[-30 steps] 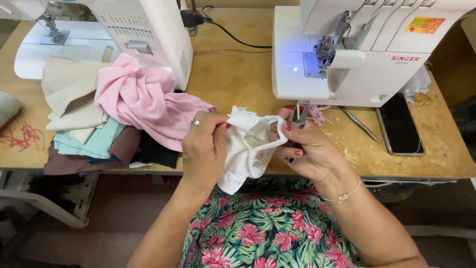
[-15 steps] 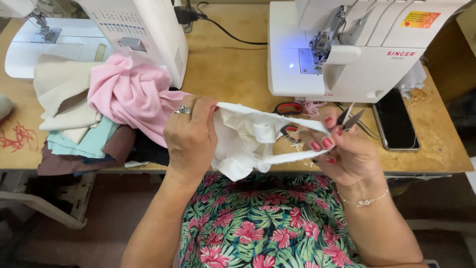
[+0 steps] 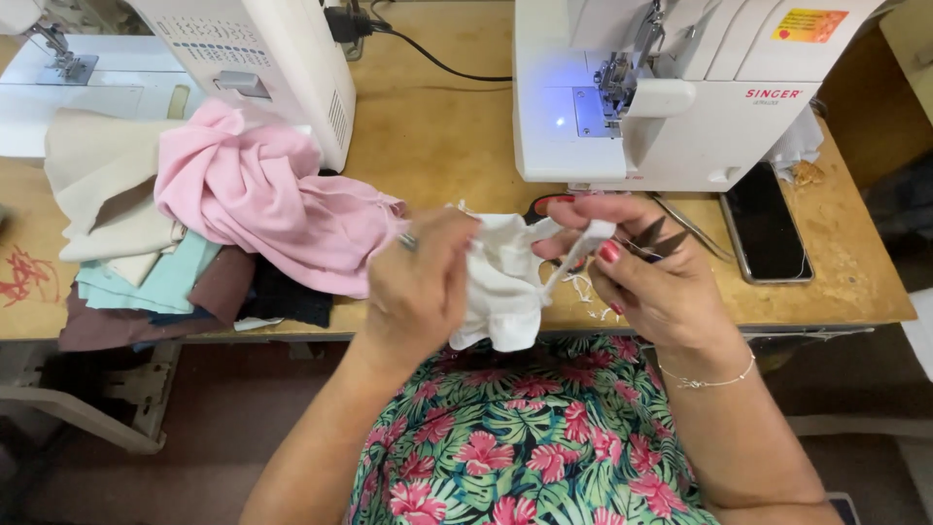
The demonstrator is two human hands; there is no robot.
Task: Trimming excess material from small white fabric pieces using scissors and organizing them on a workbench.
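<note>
In the head view we are holding a small white fabric piece (image 3: 501, 287) above the wooden table (image 3: 437, 136) edge: our left hand (image 3: 418, 292) is closed around it, our right hand (image 3: 656, 282) is pinching its strap together with small thread snips (image 3: 656, 238). We judge that we are trimming threads; the next cut is needing a taut strap. A white overlock machine (image 3: 671, 87) and a pink cloth heap (image 3: 262, 204) are standing near.

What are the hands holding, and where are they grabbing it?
Left hand grips the white cloth by its bunched left side. Right hand pinches its thin strap and also holds small scissors.
</note>
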